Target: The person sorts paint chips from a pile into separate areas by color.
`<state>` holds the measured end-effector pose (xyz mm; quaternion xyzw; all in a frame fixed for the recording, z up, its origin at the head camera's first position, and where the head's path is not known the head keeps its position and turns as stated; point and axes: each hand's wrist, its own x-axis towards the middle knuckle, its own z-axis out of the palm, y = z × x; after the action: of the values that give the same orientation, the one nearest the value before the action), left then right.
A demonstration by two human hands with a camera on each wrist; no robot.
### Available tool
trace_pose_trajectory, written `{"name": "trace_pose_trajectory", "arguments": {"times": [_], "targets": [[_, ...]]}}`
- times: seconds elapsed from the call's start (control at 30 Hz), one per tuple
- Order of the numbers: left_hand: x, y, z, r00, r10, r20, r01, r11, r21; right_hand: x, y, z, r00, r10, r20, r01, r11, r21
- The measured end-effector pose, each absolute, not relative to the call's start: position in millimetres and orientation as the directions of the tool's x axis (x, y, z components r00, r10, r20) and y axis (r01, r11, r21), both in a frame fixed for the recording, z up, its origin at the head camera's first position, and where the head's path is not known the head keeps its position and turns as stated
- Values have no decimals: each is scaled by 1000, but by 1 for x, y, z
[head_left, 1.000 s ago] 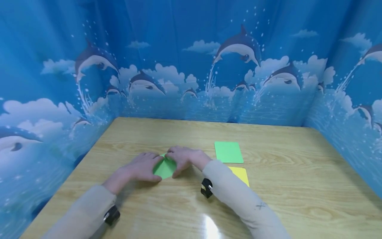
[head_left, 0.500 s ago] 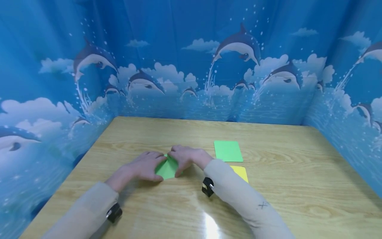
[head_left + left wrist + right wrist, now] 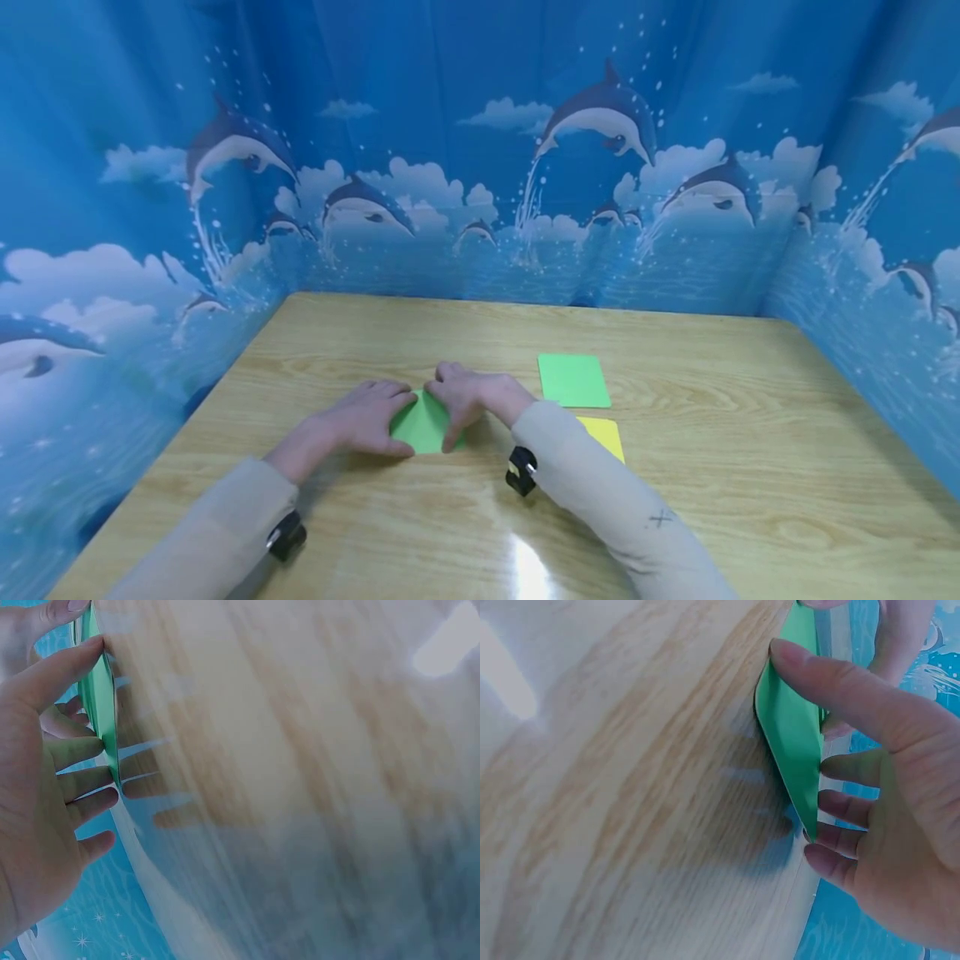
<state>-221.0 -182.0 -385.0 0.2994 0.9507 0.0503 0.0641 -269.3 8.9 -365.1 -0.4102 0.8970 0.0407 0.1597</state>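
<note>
A green sheet of paper [image 3: 424, 425] with a visible crease is between my two hands on the left half of the table. My left hand [image 3: 367, 419] holds its left side, the thumb on the near edge and fingers along the far edge. On the other side my right hand [image 3: 467, 400] grips the paper likewise, its thumb [image 3: 802, 661] pressed on the near edge and the fingertips against the far side. From the left wrist, the paper [image 3: 101, 697] appears edge-on, with more than one layer showing near the top. The hands cover its left and right corners.
A flat green square [image 3: 574, 381] lies right of my right hand. Nearer, a yellow square [image 3: 606, 435] is partly hidden under the right sleeve [image 3: 592, 483]. The wooden table [image 3: 750, 433] meets a blue dolphin-print curtain [image 3: 450, 125] at its back and sides.
Both hands and the green paper have shifted slightly right. More of the paper's near edge shows between the thumbs, as the right thumb has moved a little nearer. The loose squares lie still.
</note>
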Motion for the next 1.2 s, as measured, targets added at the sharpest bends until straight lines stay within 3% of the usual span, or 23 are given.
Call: {"name": "trace_pose_trajectory", "arguments": {"times": [0.23,0.63,0.9,1.2], "targets": [[-221,-183,-386,-813,575,-89,563,816,128,-266,10,-361,-609,-721,-332,-777,626,67],[-222,-180,-384,-809,581,-94,571,813,112,-255,3,-359,-656,-671,-346,-754,604,257],[-221,-175,-383,-827,556,-86,547,830,114,-257,16,-360,-625,-730,-276,-780,599,182],[-229,-160,-374,-804,593,34,594,803,47,-267,50,-350,-617,-764,-188,-784,618,62]]}}
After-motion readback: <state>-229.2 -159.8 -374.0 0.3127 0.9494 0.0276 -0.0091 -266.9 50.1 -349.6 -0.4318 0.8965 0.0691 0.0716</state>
